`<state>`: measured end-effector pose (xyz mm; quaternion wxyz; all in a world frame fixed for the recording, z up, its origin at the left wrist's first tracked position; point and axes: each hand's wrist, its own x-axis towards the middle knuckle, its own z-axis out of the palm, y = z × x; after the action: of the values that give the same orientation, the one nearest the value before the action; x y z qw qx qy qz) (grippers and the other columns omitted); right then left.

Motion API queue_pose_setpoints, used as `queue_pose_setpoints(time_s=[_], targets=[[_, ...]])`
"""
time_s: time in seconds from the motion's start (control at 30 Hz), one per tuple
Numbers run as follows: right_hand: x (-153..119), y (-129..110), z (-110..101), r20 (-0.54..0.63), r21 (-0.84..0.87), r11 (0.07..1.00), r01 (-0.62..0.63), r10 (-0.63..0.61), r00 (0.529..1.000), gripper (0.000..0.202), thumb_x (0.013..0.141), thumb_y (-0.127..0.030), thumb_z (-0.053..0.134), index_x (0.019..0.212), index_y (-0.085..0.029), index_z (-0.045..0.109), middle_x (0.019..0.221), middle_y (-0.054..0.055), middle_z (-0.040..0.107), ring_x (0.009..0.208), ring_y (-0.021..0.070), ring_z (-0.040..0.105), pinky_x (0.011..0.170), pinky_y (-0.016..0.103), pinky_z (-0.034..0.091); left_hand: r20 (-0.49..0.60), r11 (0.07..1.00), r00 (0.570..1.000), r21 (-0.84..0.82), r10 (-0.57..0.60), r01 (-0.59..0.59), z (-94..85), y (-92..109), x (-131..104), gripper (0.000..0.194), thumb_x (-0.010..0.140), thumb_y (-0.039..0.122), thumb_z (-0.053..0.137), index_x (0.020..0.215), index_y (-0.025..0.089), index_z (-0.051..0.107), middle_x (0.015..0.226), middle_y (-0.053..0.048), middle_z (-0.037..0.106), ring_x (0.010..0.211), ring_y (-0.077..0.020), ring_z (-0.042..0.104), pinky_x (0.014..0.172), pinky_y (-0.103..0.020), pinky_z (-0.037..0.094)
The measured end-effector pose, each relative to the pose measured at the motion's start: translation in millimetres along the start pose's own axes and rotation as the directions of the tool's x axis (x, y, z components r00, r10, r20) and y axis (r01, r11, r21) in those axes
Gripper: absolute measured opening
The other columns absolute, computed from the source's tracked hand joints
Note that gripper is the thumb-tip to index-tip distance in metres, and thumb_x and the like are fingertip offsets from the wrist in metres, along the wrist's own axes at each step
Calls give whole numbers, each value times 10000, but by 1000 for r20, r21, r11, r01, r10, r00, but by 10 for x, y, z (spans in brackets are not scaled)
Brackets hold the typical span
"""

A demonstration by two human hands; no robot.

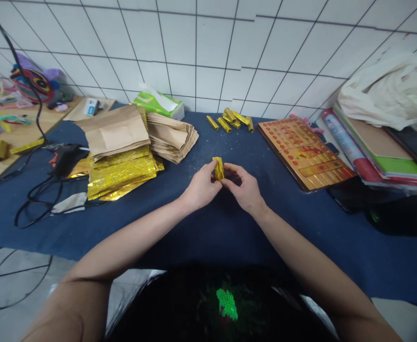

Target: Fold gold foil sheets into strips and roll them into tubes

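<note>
Between my two hands, above the dark blue tablecloth (208, 237), is a small rolled tube of gold foil paper (218, 168), held nearly upright. My left hand (203, 185) grips it from the left, thumb along its side. From the right, the fingers and thumb of my right hand (242, 186) pinch its lower part; some fingertips are hidden behind it. Farther back lies a loose group of similar gold rolls (236, 118). Left of my hands are gold foil sheets (123, 178), with brown paper sheets (114, 130) on top and another brown paper stack (171, 137) beside them.
A glue gun (66, 159) with a looping black cord lies at left. Behind the papers stands a green tissue box (158, 102). To the right are a stack of orange-gold printed sheets (303, 152), a spray can (344, 137) and piled books (390, 159) under a cream cloth (393, 90).
</note>
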<state>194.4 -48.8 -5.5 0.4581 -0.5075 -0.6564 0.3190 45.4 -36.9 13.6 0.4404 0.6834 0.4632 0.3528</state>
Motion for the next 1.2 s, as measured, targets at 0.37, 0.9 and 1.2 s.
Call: queue_pose_setpoints(time_s=[0.37,0.9,1.2], targets=[[48,42,4,138,397,889,-230,189,972,782,660,-428,697,1317,-269,305,889,25,638,791,190,628,697,356,532,42,983,992,-147,120,-112,-26,2,26,628,651,112,561,1271,154,470,1086,-92,602,933,-191,589,818,-318,469],[95,14,-119,50,378,910,-172,165,985,582,614,-426,732,1121,-227,525,818,-1,610,729,148,602,684,316,527,224,919,973,-392,49,44,-100,259,-21,484,661,52,535,1142,103,520,1066,-109,621,653,-89,586,539,-212,462],[88,-52,-105,55,442,871,-214,211,976,574,640,-388,714,1142,-249,473,825,-19,609,622,125,601,571,282,528,135,949,987,-311,90,-44,-89,187,-12,313,726,68,510,1027,113,583,826,-40,658,698,-108,609,593,-212,481]])
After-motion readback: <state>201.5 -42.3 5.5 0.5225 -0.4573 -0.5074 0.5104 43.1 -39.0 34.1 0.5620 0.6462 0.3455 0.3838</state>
